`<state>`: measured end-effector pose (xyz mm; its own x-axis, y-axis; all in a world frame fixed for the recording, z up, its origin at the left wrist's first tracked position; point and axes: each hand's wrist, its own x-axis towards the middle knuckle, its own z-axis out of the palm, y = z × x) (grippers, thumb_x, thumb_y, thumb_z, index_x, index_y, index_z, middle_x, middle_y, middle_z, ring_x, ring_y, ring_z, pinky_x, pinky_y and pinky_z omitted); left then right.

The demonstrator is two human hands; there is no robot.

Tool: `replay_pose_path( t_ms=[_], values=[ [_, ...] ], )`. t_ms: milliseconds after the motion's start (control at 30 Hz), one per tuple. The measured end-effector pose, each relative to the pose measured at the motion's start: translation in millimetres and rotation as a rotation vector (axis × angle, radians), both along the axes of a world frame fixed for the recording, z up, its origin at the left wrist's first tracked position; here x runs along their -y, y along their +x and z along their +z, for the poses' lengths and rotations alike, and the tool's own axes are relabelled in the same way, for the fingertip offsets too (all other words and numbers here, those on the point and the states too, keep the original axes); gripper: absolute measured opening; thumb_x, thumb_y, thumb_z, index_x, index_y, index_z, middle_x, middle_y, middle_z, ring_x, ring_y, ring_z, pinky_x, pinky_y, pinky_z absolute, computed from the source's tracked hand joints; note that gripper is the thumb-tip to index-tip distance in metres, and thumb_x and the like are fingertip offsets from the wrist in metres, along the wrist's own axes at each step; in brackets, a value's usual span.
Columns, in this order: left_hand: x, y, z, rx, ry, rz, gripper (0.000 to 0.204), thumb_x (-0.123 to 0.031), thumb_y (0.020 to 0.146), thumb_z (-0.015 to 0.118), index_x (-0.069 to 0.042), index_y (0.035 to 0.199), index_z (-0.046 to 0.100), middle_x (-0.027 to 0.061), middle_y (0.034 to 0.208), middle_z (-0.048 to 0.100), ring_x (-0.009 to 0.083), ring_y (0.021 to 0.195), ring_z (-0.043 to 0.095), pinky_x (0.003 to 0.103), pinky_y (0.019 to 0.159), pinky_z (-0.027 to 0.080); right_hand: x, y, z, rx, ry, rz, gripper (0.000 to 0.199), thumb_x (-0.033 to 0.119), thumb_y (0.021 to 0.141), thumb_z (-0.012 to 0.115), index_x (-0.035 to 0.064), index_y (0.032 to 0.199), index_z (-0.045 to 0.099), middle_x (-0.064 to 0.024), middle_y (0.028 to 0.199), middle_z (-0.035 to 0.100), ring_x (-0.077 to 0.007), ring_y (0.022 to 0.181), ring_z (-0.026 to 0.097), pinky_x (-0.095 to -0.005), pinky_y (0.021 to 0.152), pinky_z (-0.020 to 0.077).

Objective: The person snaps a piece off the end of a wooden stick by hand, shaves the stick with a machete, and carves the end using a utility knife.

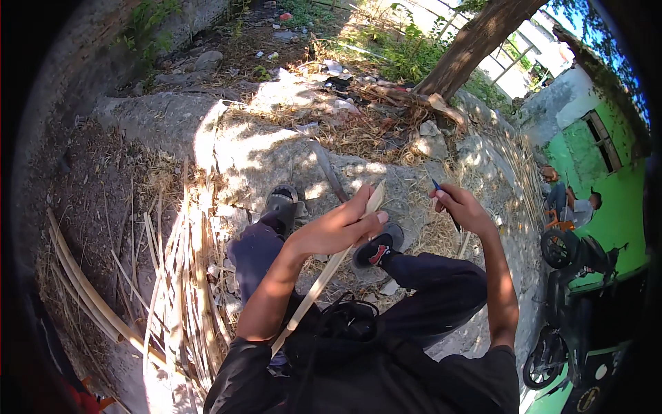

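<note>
My left hand [338, 226] is closed around a long, pale bamboo strip [318, 286]. The strip slants from its pointed upper end, just above my fingers, down past my left forearm to my lap. Apart from it, to the right, my right hand [466, 207] pinches a slim, dark small knife [436, 184]. Its bluish tip points up and to the left, away from the strip. My fingers cover the middle of the knife, and its dark lower end shows under my palm.
Many loose bamboo strips [183, 290] lie on my left, beside curved, thicker lengths [86, 283]. Ahead are a rock ledge [158, 114] and a leaning tree trunk [476, 48]. Parked motorcycles [552, 359] and a seated person [583, 207] are at right, by a green wall [579, 155].
</note>
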<state>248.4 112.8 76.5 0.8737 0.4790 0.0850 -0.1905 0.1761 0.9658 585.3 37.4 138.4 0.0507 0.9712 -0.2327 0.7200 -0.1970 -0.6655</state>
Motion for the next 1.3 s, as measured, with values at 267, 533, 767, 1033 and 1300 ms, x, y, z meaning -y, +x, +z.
replay_pose_path(
  t_ms=[267, 533, 767, 1033, 1300],
  values=[
    [8, 16, -5, 0.020, 0.139, 0.351, 0.031, -0.027, 0.108, 0.064, 0.000, 0.114, 0.050, 0.0040, 0.085, 0.059, 0.0098, 0.075, 0.054, 0.031, 0.065, 0.046, -32, -77, 15, -0.425, 0.189, 0.211, 0.036, 0.028, 0.113, 0.048, -0.0018, 0.126, 0.063, 0.0004, 0.084, 0.049, -0.0111, 0.079, 0.050, -0.0318, 0.076, 0.0455],
    [9, 14, 0, -0.014, 0.217, 0.472, 0.031, -0.024, 0.099, 0.078, -0.006, 0.109, 0.055, -0.0077, 0.074, 0.045, 0.0025, 0.070, 0.043, 0.023, 0.062, 0.038, -48, -96, 6, 0.054, 0.520, 0.420, 0.029, 0.025, 0.098, 0.073, 0.0007, 0.113, 0.068, -0.0146, 0.098, 0.069, -0.0328, 0.086, 0.070, -0.0385, 0.074, 0.0537],
    [4, 26, -4, -0.073, 0.167, 0.473, 0.048, -0.037, 0.093, 0.084, -0.001, 0.108, 0.056, 0.0031, 0.074, 0.064, 0.0073, 0.065, 0.053, 0.030, 0.057, 0.042, -45, -88, 4, 0.090, 0.476, 0.483, 0.030, 0.026, 0.090, 0.079, 0.0046, 0.108, 0.068, -0.0108, 0.094, 0.069, -0.0332, 0.079, 0.071, -0.0415, 0.067, 0.0550],
    [5, 27, 4, -0.037, 0.125, 0.332, 0.038, -0.027, 0.099, 0.078, -0.004, 0.115, 0.052, -0.0039, 0.077, 0.051, 0.0034, 0.068, 0.047, 0.025, 0.058, 0.038, -38, -82, 1, 0.128, 0.502, 0.438, 0.028, 0.028, 0.089, 0.080, 0.0073, 0.106, 0.071, -0.0095, 0.091, 0.070, -0.0329, 0.078, 0.072, -0.0417, 0.067, 0.0559],
    [1, 27, 6, 0.009, -0.167, 0.264, 0.044, -0.016, 0.101, 0.075, -0.007, 0.118, 0.036, -0.0061, 0.081, 0.046, 0.0021, 0.073, 0.049, 0.024, 0.063, 0.045, -42, -70, 0, 0.135, 0.661, 0.184, 0.032, 0.026, 0.092, 0.079, -0.0006, 0.107, 0.068, -0.0147, 0.095, 0.071, -0.0358, 0.077, 0.070, -0.0398, 0.069, 0.0556]
  ],
)
